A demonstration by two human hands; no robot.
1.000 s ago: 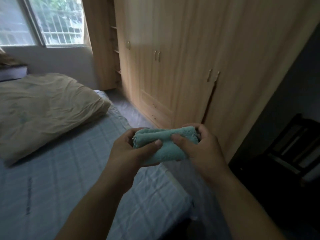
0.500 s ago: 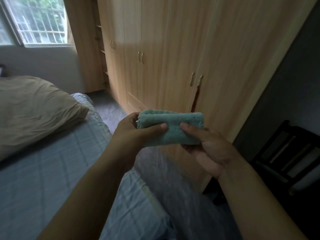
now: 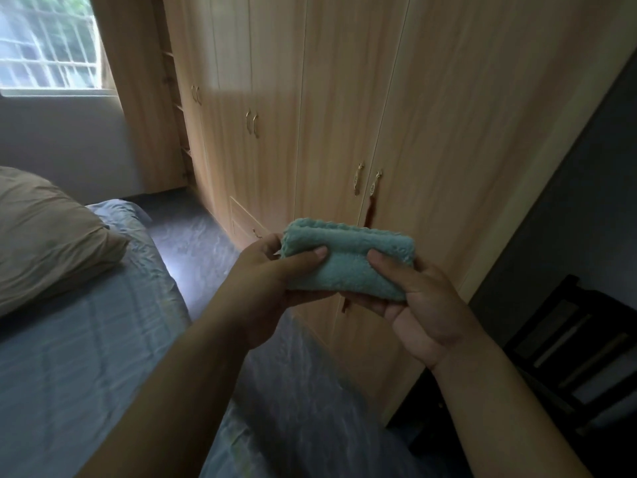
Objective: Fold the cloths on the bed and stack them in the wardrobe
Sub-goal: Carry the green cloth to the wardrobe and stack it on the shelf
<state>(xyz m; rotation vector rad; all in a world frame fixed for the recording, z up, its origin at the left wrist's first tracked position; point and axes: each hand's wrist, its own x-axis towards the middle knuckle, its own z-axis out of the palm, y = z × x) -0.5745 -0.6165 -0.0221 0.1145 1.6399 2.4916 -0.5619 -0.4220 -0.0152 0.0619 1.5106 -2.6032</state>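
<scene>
A folded teal cloth (image 3: 348, 257) is held in the air in front of the wooden wardrobe (image 3: 344, 98). My left hand (image 3: 272, 281) grips its left end, thumb on top. My right hand (image 3: 417, 301) supports its right end from below, thumb pressed on the top face. The wardrobe's nearest doors, with two small metal handles (image 3: 367, 182), stand almost closed, a thin dark gap showing below the handles. The bed (image 3: 69, 357) with a pale blue sheet lies at the lower left, below my left forearm.
A beige pillow (image 3: 44, 232) rests on the bed at the left. A dark chair (image 3: 568, 346) stands at the right, beside the wardrobe's end. Dark floor (image 3: 193, 243) runs between bed and wardrobe. A barred window (image 3: 48, 46) is at the top left.
The view has turned from the bed toward the wardrobe. Both hands have carried the folded cloth closer to the wardrobe doors, and my right hand now cradles it more from below.
</scene>
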